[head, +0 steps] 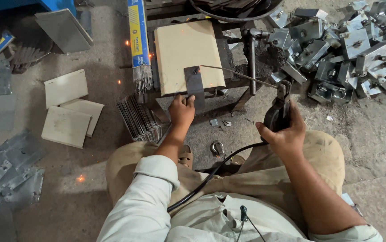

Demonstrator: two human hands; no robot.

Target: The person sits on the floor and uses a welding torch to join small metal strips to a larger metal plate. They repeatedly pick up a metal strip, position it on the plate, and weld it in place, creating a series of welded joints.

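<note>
My left hand [181, 110] grips the near end of a dark flat metal strip [194, 84] that lies on a pale tile [179, 54] atop a low metal stand. My right hand [284, 132] is closed around a black welding electrode holder [277, 115]. A thin welding rod [237, 73] runs from the holder to the strip's far end, where its tip touches near a small bolt. Orange sparks dot the floor to the left of the stand. A black cable [211, 175] leads from the holder across my lap.
A heap of galvanised metal brackets [349, 45] fills the upper right. A stack of dark strips [140, 118] leans left of the stand, beside a box of welding rods [138, 40]. Pale tiles [67, 112] and flat plates [0, 170] lie on the concrete floor at left.
</note>
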